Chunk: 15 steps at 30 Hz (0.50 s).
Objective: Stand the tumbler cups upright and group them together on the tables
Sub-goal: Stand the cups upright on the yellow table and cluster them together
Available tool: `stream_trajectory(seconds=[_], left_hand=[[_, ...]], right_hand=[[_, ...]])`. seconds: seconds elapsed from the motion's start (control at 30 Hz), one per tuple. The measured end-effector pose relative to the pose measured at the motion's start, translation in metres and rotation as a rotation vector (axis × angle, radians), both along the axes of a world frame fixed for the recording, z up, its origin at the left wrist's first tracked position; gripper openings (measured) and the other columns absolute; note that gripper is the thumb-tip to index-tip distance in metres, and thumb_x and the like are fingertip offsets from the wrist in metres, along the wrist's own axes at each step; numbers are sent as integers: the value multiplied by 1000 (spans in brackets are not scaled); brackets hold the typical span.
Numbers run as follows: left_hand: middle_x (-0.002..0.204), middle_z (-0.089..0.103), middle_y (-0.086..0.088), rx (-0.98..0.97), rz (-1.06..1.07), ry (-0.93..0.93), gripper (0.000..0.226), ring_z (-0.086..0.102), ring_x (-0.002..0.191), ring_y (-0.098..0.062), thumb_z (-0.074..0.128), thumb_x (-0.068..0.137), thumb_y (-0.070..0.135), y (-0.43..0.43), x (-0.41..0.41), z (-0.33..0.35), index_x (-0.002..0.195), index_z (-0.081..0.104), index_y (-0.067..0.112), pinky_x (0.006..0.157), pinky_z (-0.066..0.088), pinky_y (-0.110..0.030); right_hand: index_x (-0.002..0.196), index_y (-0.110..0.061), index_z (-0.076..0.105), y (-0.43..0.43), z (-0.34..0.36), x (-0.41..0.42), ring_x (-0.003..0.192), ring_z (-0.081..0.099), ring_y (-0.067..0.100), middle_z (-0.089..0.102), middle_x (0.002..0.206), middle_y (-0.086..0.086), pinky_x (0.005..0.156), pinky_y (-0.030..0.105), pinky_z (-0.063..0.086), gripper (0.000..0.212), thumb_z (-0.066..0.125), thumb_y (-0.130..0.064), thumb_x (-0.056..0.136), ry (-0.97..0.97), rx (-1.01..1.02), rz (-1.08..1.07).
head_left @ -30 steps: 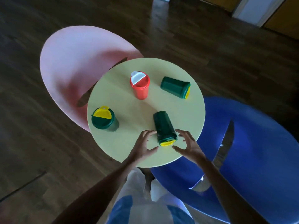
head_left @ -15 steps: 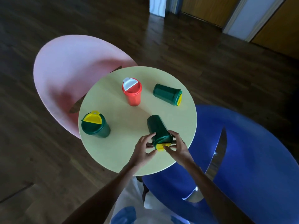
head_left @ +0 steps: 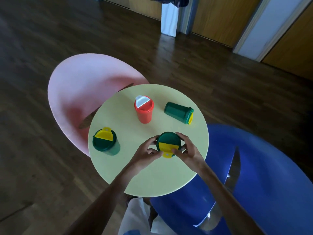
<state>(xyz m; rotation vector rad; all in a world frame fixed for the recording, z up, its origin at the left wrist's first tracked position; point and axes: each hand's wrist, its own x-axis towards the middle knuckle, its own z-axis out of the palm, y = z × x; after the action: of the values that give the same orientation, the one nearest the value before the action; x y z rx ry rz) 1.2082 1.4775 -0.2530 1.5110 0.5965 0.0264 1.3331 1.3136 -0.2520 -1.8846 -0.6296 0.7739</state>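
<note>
Head: left hand (head_left: 145, 153), right hand (head_left: 188, 152) around tumbler (head_left: 168, 141)

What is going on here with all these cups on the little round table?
A person is tidying tumbler cups on the round table. The left hand and right hand both grip the near green tumbler by its rim, with the lid facing up. The left green tumbler and the red tumbler stand upright, apart from each other. The tipped green tumbler lies on its side and has not yet been stood up.
</note>
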Motion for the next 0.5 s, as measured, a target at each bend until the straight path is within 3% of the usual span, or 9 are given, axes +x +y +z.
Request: stream_trajectory(seconds=[0.13, 0.23, 0.37, 0.5], left_hand=[[121, 59, 8, 26, 65, 22, 59, 68, 81, -9, 70, 79, 17, 7, 0, 0, 133, 50, 27, 90, 52, -34], [120, 59, 5, 38, 105, 45, 65, 69, 83, -12, 67, 72, 27, 10, 0, -4, 135, 49, 25, 92, 53, -39], [123, 60, 0, 46, 113, 67, 61, 67, 81, -12, 65, 75, 25, 10, -3, -10, 134, 49, 25, 92, 53, -42], [120, 60, 0, 22, 144, 67, 51, 64, 83, -15, 66, 81, 22, 11, -2, -10, 128, 50, 29, 86, 56, -35]], right_hand=[[133, -37, 42, 13, -9, 0, 78, 57, 9, 53, 127, -12, 72, 20, 48, 55, 68, -23, 86, 96, 39, -21], [134, -35, 43, 18, -18, -1, 75, 57, 12, 55, 129, -8, 70, 23, 45, 55, 68, -24, 86, 168, 52, -34], [134, -36, 41, 21, -26, -3, 76, 56, 14, 54, 130, -6, 70, 25, 45, 55, 66, -22, 87, 195, 30, -32], [138, -33, 39, 25, -23, -2, 78, 58, 14, 54, 129, -9, 68, 23, 46, 57, 65, -25, 88, 219, 3, -36]])
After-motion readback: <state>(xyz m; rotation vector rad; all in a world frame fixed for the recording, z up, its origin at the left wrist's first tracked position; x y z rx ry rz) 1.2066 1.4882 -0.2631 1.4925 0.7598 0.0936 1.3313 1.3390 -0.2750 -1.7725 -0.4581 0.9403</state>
